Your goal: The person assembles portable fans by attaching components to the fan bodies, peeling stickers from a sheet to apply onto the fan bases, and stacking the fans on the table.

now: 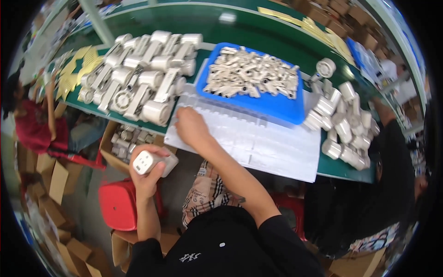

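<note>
My left hand [146, 183] is wrapped around a white plug-socket unit [144, 161] below the table's front edge. The unit's square end, with several small holes and a slot, faces up toward me. My right hand [193, 129] is over the left part of a white sheet [258, 143] on the table. Its fingers are curled together, and anything within them is hidden. Just left of this hand lie several white cylindrical units with flat arms [152, 79], set in rows. Beyond the sheet stands a blue tray [295, 112] heaped with small white plastic parts [251, 74].
More white units [344, 122] are piled on the right of the green table [203, 23], beside a person in black [369, 194]. Below left are an open carton [107, 147] of parts and a red stool [117, 205]. Another person in red [34, 124] sits far left.
</note>
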Tool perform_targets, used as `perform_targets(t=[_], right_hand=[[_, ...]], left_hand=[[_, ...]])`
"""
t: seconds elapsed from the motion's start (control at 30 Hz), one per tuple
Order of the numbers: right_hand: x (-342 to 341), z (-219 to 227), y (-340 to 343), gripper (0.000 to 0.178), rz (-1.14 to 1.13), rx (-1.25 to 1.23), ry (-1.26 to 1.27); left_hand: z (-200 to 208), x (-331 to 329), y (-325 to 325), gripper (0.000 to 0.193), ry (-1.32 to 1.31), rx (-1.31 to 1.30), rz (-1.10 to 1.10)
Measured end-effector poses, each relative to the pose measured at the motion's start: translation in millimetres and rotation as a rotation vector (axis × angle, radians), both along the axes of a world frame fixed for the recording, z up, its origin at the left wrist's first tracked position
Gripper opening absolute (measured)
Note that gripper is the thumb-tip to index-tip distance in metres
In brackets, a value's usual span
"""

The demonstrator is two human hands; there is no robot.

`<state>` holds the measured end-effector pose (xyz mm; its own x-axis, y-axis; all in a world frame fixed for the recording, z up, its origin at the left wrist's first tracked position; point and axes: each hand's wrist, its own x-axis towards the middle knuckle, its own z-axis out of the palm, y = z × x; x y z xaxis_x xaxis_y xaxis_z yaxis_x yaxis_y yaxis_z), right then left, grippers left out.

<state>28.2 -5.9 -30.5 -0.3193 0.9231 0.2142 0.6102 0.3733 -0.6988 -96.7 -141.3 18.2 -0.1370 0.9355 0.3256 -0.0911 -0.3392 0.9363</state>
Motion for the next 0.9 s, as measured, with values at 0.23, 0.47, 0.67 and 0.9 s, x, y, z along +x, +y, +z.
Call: perform_targets(t=[0.23, 0.47, 0.67, 0.9], right_hand=[[10.1, 1.0, -0.7, 0.022, -0.036, -0.091, 0.053], [-1.2, -6.6, 0.2, 0.017, -0.040, -0.049, 0.104], [-1.2, -1.4, -3.1, 0.018, -0.090, -0.031, 0.123], [12.6, -5.3, -3.9, 0.007, 0.088, -0.067, 0.474]], left_hand=[[-21.0, 3.1, 0.7, 0.040, -0.006, 0.017, -0.030], [-37.8, 1.4, -11.6, 0.038, -0.007, -0.012, -0.024], [-55.7, 1.9, -22.0, 0.038, 0.006, -0.071, 0.019], [-52.6, -0.7, -25.0, 0.038, 0.036, -0.019, -0.025]])
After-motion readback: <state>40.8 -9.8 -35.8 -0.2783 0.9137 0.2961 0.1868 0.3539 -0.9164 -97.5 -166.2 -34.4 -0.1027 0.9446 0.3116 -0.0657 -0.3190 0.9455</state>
